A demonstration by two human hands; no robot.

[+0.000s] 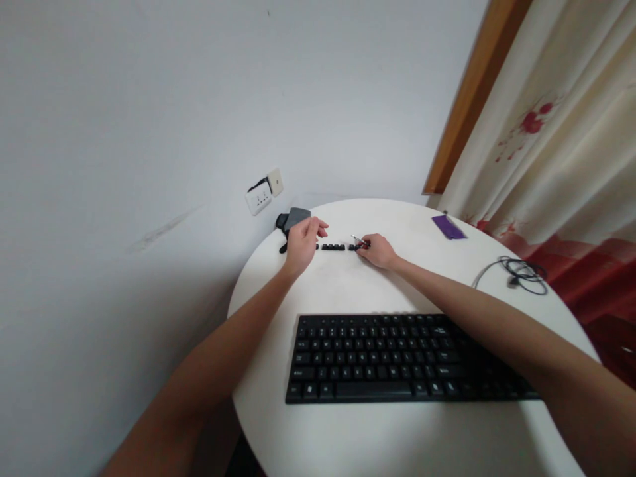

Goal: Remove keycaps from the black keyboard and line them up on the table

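A row of small black keycaps (332,247) lies on the white table (342,285), beyond the black keyboard (372,358). The keyboard's top row has gaps along its far edge. My left hand (302,244) hovers over the left end of the row, fingers loosely apart, with nothing visible in it. At the row's right end, my right hand (378,252) pinches a thin silver tool (358,238) whose tip points left and away. Its fingers partly hide the keycaps there. My right forearm covers the keyboard's right side.
A dark grey object (297,216) with black parts sits behind my left hand by the wall. On the right lie a purple piece (448,226) and a coiled black cable (524,273). A wall socket (259,198) and a curtain (551,132) border the table.
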